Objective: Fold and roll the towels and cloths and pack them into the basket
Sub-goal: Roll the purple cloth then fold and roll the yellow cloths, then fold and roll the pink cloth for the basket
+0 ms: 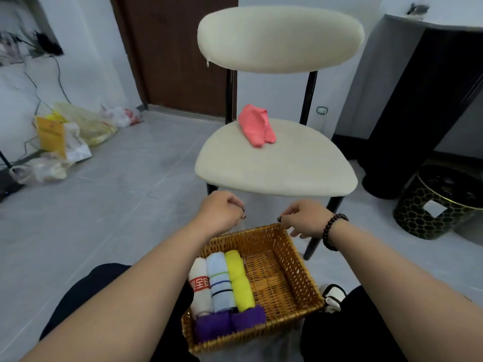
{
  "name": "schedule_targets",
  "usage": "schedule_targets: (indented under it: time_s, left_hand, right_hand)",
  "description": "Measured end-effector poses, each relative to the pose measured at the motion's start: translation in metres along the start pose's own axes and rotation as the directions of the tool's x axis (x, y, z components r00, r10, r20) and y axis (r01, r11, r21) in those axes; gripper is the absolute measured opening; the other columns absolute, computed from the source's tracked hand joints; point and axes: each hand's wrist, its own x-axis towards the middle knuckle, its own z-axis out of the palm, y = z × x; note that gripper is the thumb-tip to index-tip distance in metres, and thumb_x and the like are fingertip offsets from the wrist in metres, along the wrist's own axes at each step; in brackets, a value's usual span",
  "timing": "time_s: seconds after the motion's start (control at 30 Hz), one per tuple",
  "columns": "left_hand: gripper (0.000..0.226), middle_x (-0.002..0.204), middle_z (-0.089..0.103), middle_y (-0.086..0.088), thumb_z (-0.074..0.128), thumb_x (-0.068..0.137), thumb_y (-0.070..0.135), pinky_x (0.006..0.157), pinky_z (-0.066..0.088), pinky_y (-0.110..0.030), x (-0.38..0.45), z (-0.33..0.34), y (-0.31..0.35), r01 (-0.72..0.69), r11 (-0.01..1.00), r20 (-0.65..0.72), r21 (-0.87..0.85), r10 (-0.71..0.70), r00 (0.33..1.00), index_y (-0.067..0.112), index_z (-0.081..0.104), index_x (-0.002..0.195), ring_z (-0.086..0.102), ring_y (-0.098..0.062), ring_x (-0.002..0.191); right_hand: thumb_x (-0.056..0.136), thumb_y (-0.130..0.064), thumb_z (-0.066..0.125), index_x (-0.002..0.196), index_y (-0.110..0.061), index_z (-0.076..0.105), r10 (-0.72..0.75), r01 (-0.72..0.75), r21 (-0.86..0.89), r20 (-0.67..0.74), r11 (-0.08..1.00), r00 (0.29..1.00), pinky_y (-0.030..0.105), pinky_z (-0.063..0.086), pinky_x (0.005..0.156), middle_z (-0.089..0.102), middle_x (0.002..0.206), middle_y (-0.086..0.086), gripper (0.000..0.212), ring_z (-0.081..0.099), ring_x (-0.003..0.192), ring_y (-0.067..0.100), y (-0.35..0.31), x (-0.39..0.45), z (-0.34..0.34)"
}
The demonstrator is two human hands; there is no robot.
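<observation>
A wicker basket [295, 267] sits on the floor between my knees. In its left half lie a rolled white towel with red print [200, 288], a rolled light-blue striped towel [219, 280] and a rolled yellow towel [239, 278]. A purple cloth [230, 322] lies across the near end. A crumpled pink cloth [257, 125] rests on the seat of the cream chair [274, 165]. My left hand [222, 212] hovers over the basket's far rim, fingers loosely curled, holding nothing. My right hand [303, 220] hangs by the far right corner, fingers loosely curled, also holding nothing.
Plastic bags [65, 142] lie on the grey floor at the left. A black and gold drum stool [439, 205] stands to the right of the chair, with a dark cabinet [418, 100] behind it. A brown door [177, 48] is at the back.
</observation>
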Motion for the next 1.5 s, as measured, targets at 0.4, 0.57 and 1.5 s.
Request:
schedule_targets:
  time_s: [0.4, 0.57, 1.5]
  left_hand:
    - [0.017, 0.084, 0.073, 0.003, 0.053, 0.086, 0.008, 0.047, 0.044, -0.014, 0.044, -0.04, 0.042, 0.063, 0.92, -0.025, -0.386, -0.078, 0.997, 0.015, 0.067, 0.093, 0.064, -0.006, 0.063]
    - [0.016, 0.083, 0.073, 0.005, 0.052, 0.087, 0.01, 0.053, 0.043, -0.018, 0.056, -0.049, 0.047, 0.075, 0.876, -0.023, -0.476, -0.097, 0.995, 0.017, 0.066, 0.091, 0.064, -0.005, 0.06]
    - [0.07, 0.113, 0.054, 0.013, 0.075, 0.075, 0.027, 0.084, 0.052, -0.031, 0.043, -0.052, 0.029, -0.151, 0.977, -0.136, -0.15, 0.131, 0.982, 0.028, 0.034, 0.132, 0.059, -0.003, 0.094]
  right_hand:
    - [0.083, -0.01, 0.059, 0.088, -0.018, 0.067, -0.095, 0.222, 0.261, -0.424, 0.939, 0.901, 0.033, 0.056, 0.078, 0.069, 0.089, 0.001, 0.012, 0.069, 0.079, 0.016, -0.046, 0.081, -0.003]
    - [0.081, -0.013, 0.064, 0.117, -0.015, 0.056, -0.015, 0.208, 0.335, -0.496, 0.919, 0.868, 0.041, 0.052, 0.088, 0.057, 0.115, 0.002, 0.037, 0.063, 0.096, 0.025, -0.063, 0.145, -0.007]
    - [0.082, 0.015, 0.052, 0.088, -0.03, 0.071, -0.299, 0.573, 0.432, -0.551, 0.697, 0.779, 0.012, 0.05, 0.07, 0.07, 0.096, -0.004, 0.049, 0.064, 0.088, 0.005, -0.092, 0.054, -0.04]
